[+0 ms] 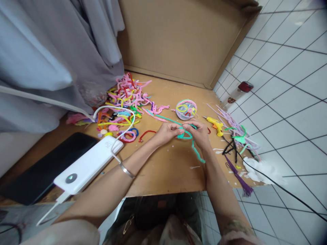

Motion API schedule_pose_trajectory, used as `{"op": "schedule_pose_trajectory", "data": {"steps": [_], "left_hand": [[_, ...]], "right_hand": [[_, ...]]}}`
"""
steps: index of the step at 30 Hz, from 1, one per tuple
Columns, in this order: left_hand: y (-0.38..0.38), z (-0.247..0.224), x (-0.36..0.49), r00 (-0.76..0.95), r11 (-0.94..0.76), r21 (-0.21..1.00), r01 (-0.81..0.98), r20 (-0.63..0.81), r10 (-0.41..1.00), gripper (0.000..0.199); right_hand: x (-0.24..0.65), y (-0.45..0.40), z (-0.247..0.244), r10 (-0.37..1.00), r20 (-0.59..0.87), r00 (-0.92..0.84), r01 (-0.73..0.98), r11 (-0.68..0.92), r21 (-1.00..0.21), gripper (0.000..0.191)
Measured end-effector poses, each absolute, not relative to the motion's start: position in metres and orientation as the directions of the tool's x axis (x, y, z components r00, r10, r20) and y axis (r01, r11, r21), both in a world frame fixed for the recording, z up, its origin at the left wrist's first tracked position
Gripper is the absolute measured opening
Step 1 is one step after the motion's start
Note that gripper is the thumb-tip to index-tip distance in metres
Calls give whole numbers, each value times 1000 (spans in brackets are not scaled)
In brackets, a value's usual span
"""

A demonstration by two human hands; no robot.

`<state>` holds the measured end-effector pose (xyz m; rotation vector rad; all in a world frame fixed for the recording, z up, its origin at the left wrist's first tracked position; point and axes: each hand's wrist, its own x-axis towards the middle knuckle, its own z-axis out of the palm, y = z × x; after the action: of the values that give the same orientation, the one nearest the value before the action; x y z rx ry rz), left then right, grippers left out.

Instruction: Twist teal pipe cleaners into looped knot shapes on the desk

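1. The person's left hand (168, 133) has its grip pinching the teal pipe cleaner (198, 154) between thumb and fingers.
2. The right hand (197, 132) pinches it too, just beside the left.
3. The pipe cleaner is looped over the middle of the surface (163, 170), one end dangling toward the near edge.
4. A yellow glue gun (216, 126) lies toward the right edge.

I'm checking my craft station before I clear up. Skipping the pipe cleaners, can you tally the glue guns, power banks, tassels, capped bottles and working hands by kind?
Yellow glue gun: 1
White power bank: 1
Purple tassel: 1
Red-capped bottle: 1
Hands: 2, left hand and right hand
Total: 6
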<state>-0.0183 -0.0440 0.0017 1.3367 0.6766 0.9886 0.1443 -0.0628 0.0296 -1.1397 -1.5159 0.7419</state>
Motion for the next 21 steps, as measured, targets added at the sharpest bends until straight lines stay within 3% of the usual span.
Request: {"op": "schedule_pose_trajectory", "data": {"steps": [3,6,12,21], "left_hand": [[-45,3,-18,427,-30,961,-275,150,892,49],[-46,5,-19,405,-16,952,-307,146,903,50],[-47,6,-17,398,-4,939,-344,149,905,51],[-47,7,-15,370,-43,935,-353,182,911,52]], "right_hand": [[145,-61,29,933,351,79,227,326,-918,26],[145,-60,30,876,468,117,267,426,-865,21],[146,-61,31,736,676,-5,508,584,-633,17],[144,-61,23,694,708,-130,528,652,-544,18]]}}
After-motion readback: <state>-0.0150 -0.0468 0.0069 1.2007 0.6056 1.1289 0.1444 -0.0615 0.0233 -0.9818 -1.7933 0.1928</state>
